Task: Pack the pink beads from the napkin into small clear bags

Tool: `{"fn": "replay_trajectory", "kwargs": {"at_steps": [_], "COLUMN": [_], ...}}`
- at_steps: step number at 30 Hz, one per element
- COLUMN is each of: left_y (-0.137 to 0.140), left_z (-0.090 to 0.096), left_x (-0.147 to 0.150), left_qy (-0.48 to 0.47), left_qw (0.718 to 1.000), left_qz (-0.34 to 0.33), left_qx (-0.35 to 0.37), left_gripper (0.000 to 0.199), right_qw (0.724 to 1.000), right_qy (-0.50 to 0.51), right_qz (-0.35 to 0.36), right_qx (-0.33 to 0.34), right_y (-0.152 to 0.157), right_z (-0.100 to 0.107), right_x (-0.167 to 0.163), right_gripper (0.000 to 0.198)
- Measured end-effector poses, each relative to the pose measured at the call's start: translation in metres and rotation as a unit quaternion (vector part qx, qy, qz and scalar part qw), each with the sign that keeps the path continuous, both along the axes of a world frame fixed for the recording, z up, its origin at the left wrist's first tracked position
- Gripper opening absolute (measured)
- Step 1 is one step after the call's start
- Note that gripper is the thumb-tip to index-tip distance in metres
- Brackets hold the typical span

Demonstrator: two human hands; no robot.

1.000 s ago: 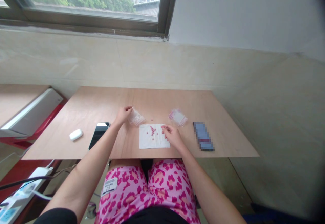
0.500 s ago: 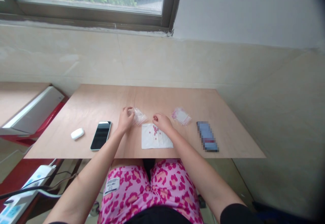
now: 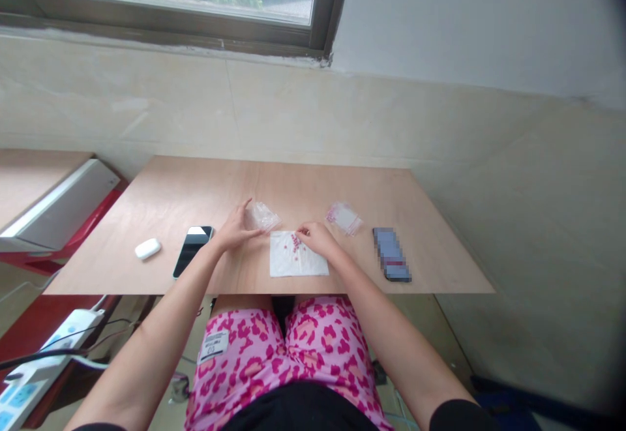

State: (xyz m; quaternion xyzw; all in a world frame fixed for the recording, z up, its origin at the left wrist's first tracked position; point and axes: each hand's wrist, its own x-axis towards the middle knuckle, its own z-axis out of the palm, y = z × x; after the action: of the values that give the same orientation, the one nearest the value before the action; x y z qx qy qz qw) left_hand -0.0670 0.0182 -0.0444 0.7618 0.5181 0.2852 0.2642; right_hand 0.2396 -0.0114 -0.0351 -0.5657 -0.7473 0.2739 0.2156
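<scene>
My left hand rests at the left side of a pile of clear plastic bags, thumb and fingers spread apart around its edge. Below the bags lies a white tissue with several small red beads clustered near its top middle and a few scattered loose. Over the tissue's upper right, my right hand is closed in a pinch, its fingertips right at the beads. Whatever is between those fingertips is too small to make out. A second stack of clear bags with pinkish edges lies beyond the right hand.
On the wooden table, a dark-screened phone and a white earbud case lie to the left. Another phone, its screen blurred, lies on the right. A power strip with cables sits below the table's left side.
My left hand's fingers have spread wider beside the bags. My right hand has turned from a loose curl to a pinch at the beads. The view has shifted slightly.
</scene>
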Motion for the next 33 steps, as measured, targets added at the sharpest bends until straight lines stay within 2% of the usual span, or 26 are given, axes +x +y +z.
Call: {"fn": "replay_trajectory", "kwargs": {"at_steps": [3,7,17,25,33], "left_y": [0.013,0.019,0.027,0.027,0.023], "left_z": [0.007,0.013,0.015,0.015,0.017], "left_x": [-0.001,0.004,0.017,0.022,0.02], "left_qy": [0.026,0.06,0.067,0.117,0.113], "left_qw": [0.999,0.997,0.997,0.991,0.992], "left_qz": [-0.031,-0.037,0.004,-0.004,0.011], "left_qx": [-0.023,-0.031,-0.022,-0.064,-0.048], "left_gripper": [0.118,0.113,0.102,0.126,0.104], "right_qw": [1.0,0.999,0.999,0.998,1.0], "right_qy": [0.021,0.017,-0.044,-0.036,-0.019], "right_qz": [-0.021,-0.037,0.028,0.046,0.011], "right_qx": [0.005,-0.001,0.002,0.0,0.016], "right_y": [0.0,-0.002,-0.01,-0.014,-0.015], "right_z": [0.002,0.003,0.004,0.007,0.002], "right_x": [0.004,0.012,0.004,-0.003,-0.004], "right_gripper": [0.017,0.019,0.023,0.02,0.021]}}
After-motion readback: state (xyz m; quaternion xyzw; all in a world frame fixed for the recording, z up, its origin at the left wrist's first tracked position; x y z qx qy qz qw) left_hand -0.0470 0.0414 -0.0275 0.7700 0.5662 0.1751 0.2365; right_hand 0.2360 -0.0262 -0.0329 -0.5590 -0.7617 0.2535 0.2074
